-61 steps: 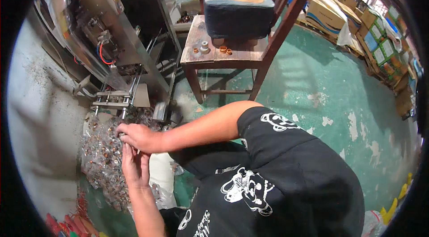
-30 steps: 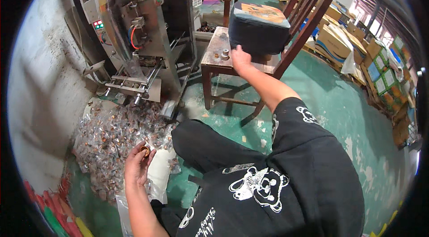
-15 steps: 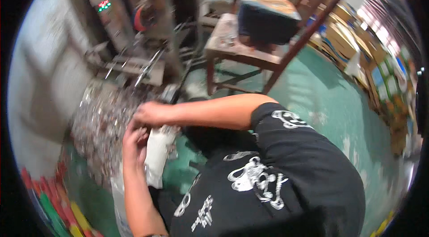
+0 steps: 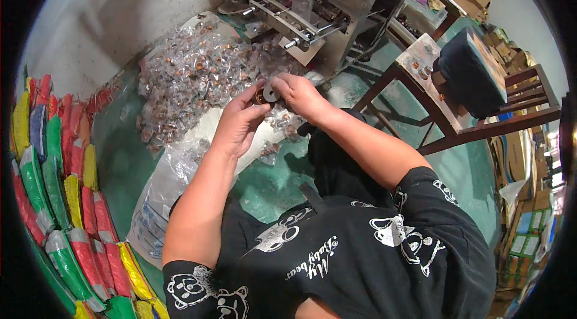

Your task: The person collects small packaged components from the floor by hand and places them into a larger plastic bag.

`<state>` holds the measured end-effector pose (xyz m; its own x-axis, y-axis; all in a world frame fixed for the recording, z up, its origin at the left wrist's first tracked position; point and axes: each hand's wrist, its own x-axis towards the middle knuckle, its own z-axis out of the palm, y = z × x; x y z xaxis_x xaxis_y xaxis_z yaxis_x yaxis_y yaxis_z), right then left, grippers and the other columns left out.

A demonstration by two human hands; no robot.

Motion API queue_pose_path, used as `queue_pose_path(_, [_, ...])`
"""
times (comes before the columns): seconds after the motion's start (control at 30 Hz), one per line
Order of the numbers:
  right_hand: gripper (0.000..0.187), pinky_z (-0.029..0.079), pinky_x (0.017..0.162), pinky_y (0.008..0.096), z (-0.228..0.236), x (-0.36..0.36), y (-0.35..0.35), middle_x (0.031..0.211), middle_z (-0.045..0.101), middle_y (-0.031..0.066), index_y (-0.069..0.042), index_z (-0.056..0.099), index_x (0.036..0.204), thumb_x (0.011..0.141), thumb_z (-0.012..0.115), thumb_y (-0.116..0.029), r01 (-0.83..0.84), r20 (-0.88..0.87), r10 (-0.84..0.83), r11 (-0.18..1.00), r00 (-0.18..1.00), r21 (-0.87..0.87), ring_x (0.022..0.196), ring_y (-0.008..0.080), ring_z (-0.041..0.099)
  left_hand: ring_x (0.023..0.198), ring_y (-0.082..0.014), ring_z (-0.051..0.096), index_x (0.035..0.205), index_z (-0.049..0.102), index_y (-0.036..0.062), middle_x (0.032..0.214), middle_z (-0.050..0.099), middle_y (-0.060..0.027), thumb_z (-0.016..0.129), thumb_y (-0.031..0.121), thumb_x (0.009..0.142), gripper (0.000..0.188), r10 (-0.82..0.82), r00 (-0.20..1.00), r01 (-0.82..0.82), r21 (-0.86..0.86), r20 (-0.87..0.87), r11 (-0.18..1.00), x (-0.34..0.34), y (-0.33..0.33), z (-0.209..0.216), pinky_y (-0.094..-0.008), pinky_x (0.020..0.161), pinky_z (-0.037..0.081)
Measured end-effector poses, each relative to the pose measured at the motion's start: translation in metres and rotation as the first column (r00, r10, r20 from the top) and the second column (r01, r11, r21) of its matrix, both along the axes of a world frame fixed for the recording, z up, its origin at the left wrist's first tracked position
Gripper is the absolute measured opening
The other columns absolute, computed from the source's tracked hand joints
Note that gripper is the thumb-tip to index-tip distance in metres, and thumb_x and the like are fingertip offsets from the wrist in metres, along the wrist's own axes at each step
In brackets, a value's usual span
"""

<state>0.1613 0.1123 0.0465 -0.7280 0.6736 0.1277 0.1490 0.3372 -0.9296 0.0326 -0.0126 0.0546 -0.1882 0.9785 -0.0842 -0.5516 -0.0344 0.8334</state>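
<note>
- Green floor [image 4: 264, 190], bare patch between the knees; grey wall [image 4: 126, 12] behind, upper left.
- Metal machine [image 4: 318, 0] at top centre, with rails and rods jutting toward the pile; red hose near its top.
- Wooden chair [image 4: 457, 120] at right, tilted in the fisheye view, with a dark cushion [image 4: 472, 69] on the seat; small round parts on the chair's pale front ledge.
- Stacked cardboard boxes [image 4: 523, 229] along the far right edge.
- Row of coloured bags [image 4: 66, 199] down the left: green, red, yellow, standing side by side.
- Pile of clear packets [image 4: 192, 78] on the floor under the machine, each with small coppery bits inside.
- White sack [image 4: 162, 193] lying open beside the left forearm, a few packets spilled on it.
- Left hand [image 4: 237, 123] raised over the pile's near edge, fingers curled, thumb and forefinger pinched on a washer [image 4: 269, 95].
- Right hand [image 4: 300, 93] just beside it, fingertips closed on the same washer from the other side; both hands touching at the piece.
- Washer: small, dark, flat ring, held between the two hands above the packets, just in front of the machine's base; a coppery bit showing against it, too small to make out.
- Loose packet [image 4: 282, 123] hanging just below the right hand; contact unclear.
</note>
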Motion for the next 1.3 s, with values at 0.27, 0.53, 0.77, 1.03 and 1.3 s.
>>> queue_pose_path(0.27, [0.041,0.048,0.063,0.0347,0.014,-0.005,-0.004,0.083,0.063,0.016,-0.001,0.056,0.11,0.089,0.054,-0.036,0.09,-0.039,-0.085,0.988,0.996,0.126,0.071,0.023,0.06,0.102,-0.0138,0.057,0.13,0.046,-0.0023,0.115,0.058,-0.0063,0.065,0.009,0.086,0.049,0.069,0.996,-0.067,0.046,-0.062,0.997,0.007,0.009,0.001,-0.0259,0.091,0.047])
queue_pose_path(0.53, [0.063,0.047,0.058,0.0269,0.012,0.011,0.014,0.088,0.054,0.0084,0.0,0.045,0.128,0.095,0.038,-0.053,-0.452,-0.46,0.059,0.332,0.886,-0.828,0.068,0.017,0.052,0.087,-0.0179,0.06,0.113,0.055,-0.0017,0.1,0.061,-0.0096,0.059,0.015,0.089,0.029,0.259,0.965,-0.259,-0.016,-0.036,0.966,-0.011,0.006,0.0,-0.0284,0.082,0.051])
queue_pose_path(0.77, [0.053,0.053,0.083,0.0373,0.011,0.009,0.014,0.109,0.056,0.0165,0.001,0.043,0.128,0.097,0.042,-0.042,-0.475,-0.497,0.007,0.303,0.868,-0.826,0.09,0.027,0.06,0.082,-0.0179,0.06,0.119,0.051,-0.001,0.097,0.063,-0.0108,0.058,0.013,0.09,0.033,0.262,0.965,-0.261,0.024,-0.021,0.965,-0.012,0.004,0.01,-0.0268,0.073,0.05])
queue_pose_path(1.03, [0.049,0.038,0.051,0.0252,0.024,0.005,-0.006,0.083,0.059,0.0034,-0.001,0.058,0.115,0.088,0.059,-0.042,-0.331,-0.072,0.329,0.865,0.942,-0.376,0.063,0.0089,0.047,0.087,-0.0146,0.058,0.139,0.034,0.0047,0.126,0.049,-0.0115,0.055,0.014,0.092,0.052,0.242,0.883,-0.245,0.046,-0.402,0.969,0.006,0.002,0.021,-0.0231,0.068,0.047])
queue_pose_path(1.3, [0.042,0.033,0.045,0.025,0.011,0.018,0.002,0.067,0.057,0.0002,-0.003,0.064,0.094,0.086,0.062,-0.044,-0.411,-0.115,0.4,0.82,0.909,-0.398,0.052,0.0081,0.043,0.068,-0.0135,0.057,0.143,0.028,0.007,0.132,0.043,-0.0126,0.049,0.031,0.097,0.056,0.036,0.917,-0.03,0.022,-0.397,0.999,0.019,0.003,0.016,-0.0232,0.052,0.043])
